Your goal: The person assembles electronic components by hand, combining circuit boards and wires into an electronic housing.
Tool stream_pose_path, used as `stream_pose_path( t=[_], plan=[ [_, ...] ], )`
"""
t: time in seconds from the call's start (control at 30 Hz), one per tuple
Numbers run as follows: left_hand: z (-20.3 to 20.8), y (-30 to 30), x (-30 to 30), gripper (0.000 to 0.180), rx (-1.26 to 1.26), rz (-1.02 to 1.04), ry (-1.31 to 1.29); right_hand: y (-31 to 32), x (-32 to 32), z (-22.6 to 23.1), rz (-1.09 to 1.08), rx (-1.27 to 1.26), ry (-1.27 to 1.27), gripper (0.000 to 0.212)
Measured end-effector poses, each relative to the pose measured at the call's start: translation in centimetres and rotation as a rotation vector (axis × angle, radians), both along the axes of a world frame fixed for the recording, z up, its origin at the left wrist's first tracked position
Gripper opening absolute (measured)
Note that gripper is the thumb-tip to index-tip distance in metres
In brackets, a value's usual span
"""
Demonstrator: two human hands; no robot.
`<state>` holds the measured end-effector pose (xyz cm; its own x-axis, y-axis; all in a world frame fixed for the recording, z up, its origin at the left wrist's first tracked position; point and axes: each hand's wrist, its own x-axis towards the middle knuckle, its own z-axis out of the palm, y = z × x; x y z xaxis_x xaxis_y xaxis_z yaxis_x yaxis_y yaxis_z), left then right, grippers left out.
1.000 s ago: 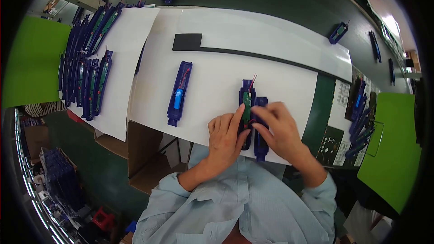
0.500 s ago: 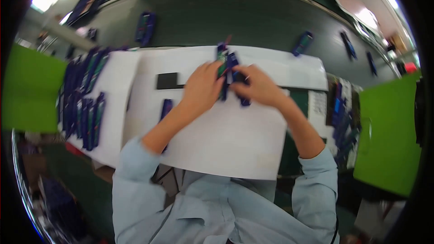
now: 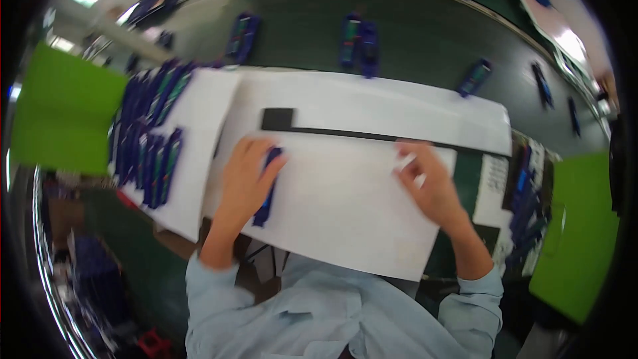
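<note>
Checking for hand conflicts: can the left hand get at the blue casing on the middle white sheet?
Looks like yes: the left hand is at the upper end of the blue casing, nothing visible blocks it, and the right hand is well clear.

- Can't see the stretch of blue casing (image 3: 262, 214) behind the left thumb; can't tell how firmly gripped by the left hand (image 3: 240, 176), if at all
- Pretty smeary around the right hand (image 3: 433, 189), so can't identify the white patch (image 3: 406, 159) between the fingers
- Way too blurry for wiring on the paired casings (image 3: 349, 43)
- Couldn't count the overlapping casing pile (image 3: 156, 169)
- Lost part of the light blue shirt (image 3: 325, 312) past the bottom edge
</note>
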<state>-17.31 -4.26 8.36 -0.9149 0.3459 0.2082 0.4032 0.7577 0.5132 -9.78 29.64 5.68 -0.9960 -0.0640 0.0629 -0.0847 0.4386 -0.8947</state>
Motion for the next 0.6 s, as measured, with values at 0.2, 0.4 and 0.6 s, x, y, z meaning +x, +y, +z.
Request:
stream_pose_path(
  t=[0.2,0.4,0.6],
  plan=[
    [-4.4,-2.3,8.7,0.073,-0.088,0.123,-0.27,9.7,-0.2,-1.2,-0.527,0.298,0.146,0.026],
    [-6.5,10.4,11.9,0.075,-0.036,-0.085,-0.231,14.7,-12.6,-3.0,-0.569,0.482,-0.031,0.048],
    [-5.3,16.1,12.1,0.073,-0.026,-0.334,-0.154,18.6,-16.7,-8.1,-0.586,0.447,0.026,0.039]
  ],
)
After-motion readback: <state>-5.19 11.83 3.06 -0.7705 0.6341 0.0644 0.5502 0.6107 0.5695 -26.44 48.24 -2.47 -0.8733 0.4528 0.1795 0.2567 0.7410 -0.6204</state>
